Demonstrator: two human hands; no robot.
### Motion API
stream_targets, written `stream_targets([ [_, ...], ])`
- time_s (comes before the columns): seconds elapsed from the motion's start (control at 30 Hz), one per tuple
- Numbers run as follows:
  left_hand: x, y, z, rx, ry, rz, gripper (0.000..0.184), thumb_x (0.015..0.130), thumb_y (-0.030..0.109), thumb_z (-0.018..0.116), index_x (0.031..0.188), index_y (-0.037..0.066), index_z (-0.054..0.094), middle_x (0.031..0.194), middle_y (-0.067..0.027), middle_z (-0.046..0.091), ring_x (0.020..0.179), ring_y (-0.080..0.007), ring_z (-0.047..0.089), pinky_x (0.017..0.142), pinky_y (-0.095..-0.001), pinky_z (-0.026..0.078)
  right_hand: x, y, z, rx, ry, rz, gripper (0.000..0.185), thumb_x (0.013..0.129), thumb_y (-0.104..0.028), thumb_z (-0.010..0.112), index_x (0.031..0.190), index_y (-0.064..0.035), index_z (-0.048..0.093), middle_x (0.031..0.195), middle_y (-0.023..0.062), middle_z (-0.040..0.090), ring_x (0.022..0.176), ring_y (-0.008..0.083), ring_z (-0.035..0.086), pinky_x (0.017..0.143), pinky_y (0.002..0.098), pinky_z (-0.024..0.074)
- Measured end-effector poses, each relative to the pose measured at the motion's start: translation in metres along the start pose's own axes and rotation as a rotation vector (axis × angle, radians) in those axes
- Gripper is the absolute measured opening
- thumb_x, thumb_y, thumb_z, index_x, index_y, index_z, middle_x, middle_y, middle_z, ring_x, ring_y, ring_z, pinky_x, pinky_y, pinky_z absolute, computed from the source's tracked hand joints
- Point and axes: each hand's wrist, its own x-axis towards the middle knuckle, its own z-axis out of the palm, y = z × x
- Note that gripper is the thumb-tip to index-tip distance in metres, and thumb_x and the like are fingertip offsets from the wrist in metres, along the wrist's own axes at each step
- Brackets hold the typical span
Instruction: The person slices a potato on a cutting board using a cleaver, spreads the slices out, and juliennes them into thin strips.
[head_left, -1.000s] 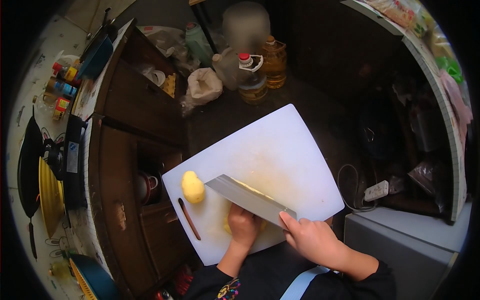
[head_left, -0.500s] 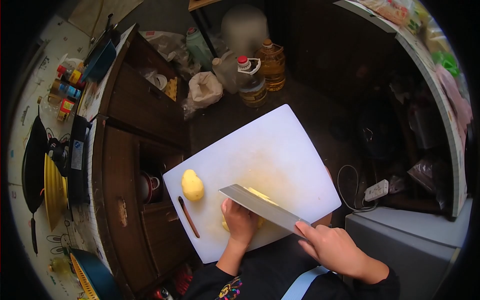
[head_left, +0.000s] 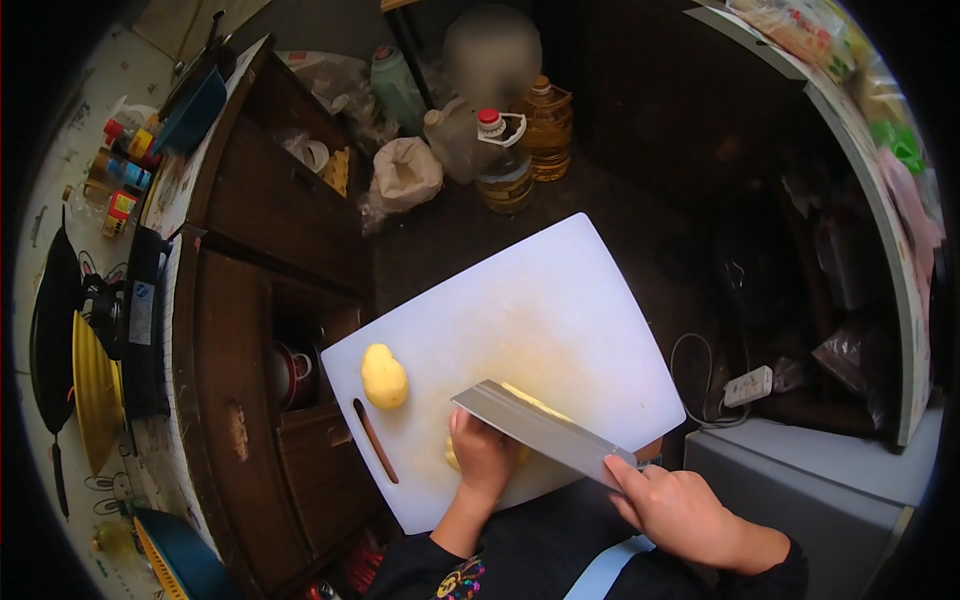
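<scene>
A wide cleaver (head_left: 545, 430) slants across the white cutting board (head_left: 560, 290), and my right hand (head_left: 685, 510) is closed round its handle end. My left hand (head_left: 485, 458) is curled against the near side of the blade, its fingertips partly hidden behind it. Beneath that hand, pale yellow peeled potato (head_left: 453, 455) shows at the edges. Thin potato strips (head_left: 535, 402) lie along the blade's far side. A whole peeled potato (head_left: 384, 377) rests at the board's left, beside the handle slot (head_left: 375, 442).
Oil bottles (head_left: 503, 165) and an open bag (head_left: 406, 172) stand on the floor beyond the board. Dark wooden cabinets (head_left: 240, 400) line the left. To the right are a power strip (head_left: 748, 386) and a grey appliance top (head_left: 810, 460).
The cleaver and my right hand have shifted slightly right and down. Fewer strips show past the blade. My left hand stays at the potato, and the whole view has shifted a little.
</scene>
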Motion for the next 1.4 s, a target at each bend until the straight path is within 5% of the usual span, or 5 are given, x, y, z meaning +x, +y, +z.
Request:
stream_targets([
  [0.7,0.004,0.004,-0.004,0.088,-0.021,0.075,0.022,0.069,0.003,0.07,0.091,-0.001,0.069,0.091,-0.0176,0.064,0.087,-0.0389,0.06,0.078,-0.0457,0.049,0.044,0.005,0.029,0.131,0.206,-0.062,0.037,0.091,-0.026,0.062,0.122,-0.0055,0.057,0.067,0.0174,0.062,0.056,0.0357,0.063,0.054,0.0444,0.0535],
  [1.1,0.003,0.009,-0.002,0.04,0.037,0.033,0.025,0.068,0.0,0.07,0.093,0.001,0.066,0.098,-0.0156,0.062,0.089,-0.0387,0.058,0.077,-0.0451,0.049,-0.002,-0.001,-0.006,0.109,-0.048,0.046,0.04,0.09,-0.023,0.064,0.125,-0.0071,0.052,0.077,0.0174,0.061,0.065,0.0367,0.062,0.058,0.0448,0.0509],
  [1.4,-0.002,0.001,0.0,0.01,0.016,0.01,0.03,0.068,0.002,0.071,0.098,0.002,0.066,0.102,-0.0154,0.062,0.093,-0.0392,0.058,0.08,-0.0449,0.05,-0.006,0.0,-0.001,0.03,-0.006,-0.018,0.041,0.092,-0.027,0.061,0.124,-0.0024,0.052,0.069,0.0162,0.06,0.054,0.0314,0.062,0.05,0.04,0.0524],
])
